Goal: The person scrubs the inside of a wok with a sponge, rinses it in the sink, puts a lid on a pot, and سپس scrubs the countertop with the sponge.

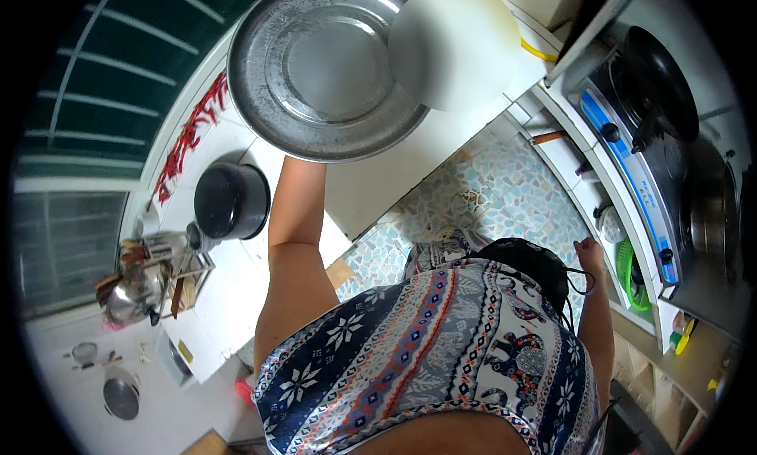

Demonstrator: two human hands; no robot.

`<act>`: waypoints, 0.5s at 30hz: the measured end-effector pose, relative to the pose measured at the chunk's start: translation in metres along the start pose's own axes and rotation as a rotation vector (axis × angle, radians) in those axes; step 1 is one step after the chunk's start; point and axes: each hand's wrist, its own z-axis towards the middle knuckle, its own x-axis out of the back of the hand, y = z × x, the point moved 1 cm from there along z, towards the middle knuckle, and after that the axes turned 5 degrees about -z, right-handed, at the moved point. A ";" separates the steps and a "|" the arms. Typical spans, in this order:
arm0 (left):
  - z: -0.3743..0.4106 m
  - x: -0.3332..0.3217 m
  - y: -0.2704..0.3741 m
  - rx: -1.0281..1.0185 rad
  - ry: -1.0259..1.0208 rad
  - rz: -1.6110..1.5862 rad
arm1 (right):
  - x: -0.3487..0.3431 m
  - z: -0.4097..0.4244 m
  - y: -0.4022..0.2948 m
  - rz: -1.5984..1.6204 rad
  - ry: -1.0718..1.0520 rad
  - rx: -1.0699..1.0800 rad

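Observation:
A large round metal tray (260,109), dull and scuffed, is raised in front of me at the top of the head view. My left forearm (297,200) reaches up behind it. The tray covers my left hand, which holds it up over the white counter (355,195). A blurred patch hides the tray's middle, and another pale blurred disc overlaps its right side. Low on the right, my right hand (589,254) hangs beside the tiled shelves under the stove. Its fingers are curled in, and nothing shows in them.
Dried red chillies (189,135) lie along the windowsill, near a black pot (232,200). A utensil rack (171,260) stands at left. The gas stove (633,171) at right bears a black frying pan (662,82) and a metal pot (709,212). A green basket (630,274) sits below.

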 end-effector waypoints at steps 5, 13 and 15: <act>0.034 -0.011 -0.036 0.103 -0.021 -0.002 | -0.008 -0.007 0.030 0.059 0.032 -0.091; 0.051 -0.023 -0.078 0.208 0.029 0.159 | -0.004 -0.014 0.053 0.153 0.018 -0.022; 0.054 -0.017 -0.074 0.232 0.071 0.322 | -0.013 0.001 0.064 0.171 -0.033 -0.093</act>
